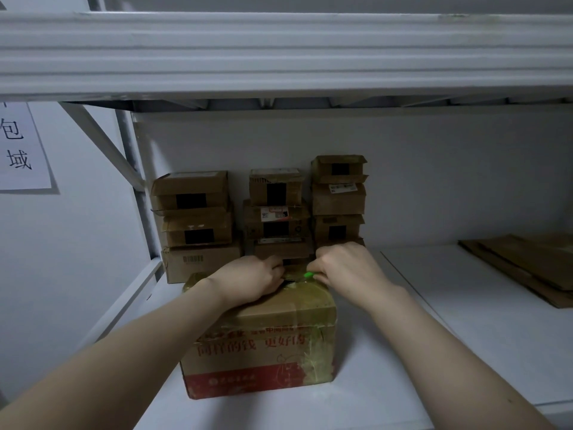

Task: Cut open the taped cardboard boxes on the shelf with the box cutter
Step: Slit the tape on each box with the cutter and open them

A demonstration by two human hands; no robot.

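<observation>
Right hand (344, 268) curled round the green box cutter (308, 275), its tip at the far top edge of the printed box (260, 346), presumably to meet the tape seam there; blade itself not discernible. Left hand (251, 279) just beside it, fingers curled over the same edge, palm on the lid, apparently steadying the box against the cut. The box lies directly beneath both hands on the shelf (434, 336); beyond the hands, three stacks of small boxes (276, 212) at the back wall, likely stored for later cutting; well right of the right hand, flattened cardboard (521, 268); far left of the left hand, a paper sign (21, 144).
</observation>
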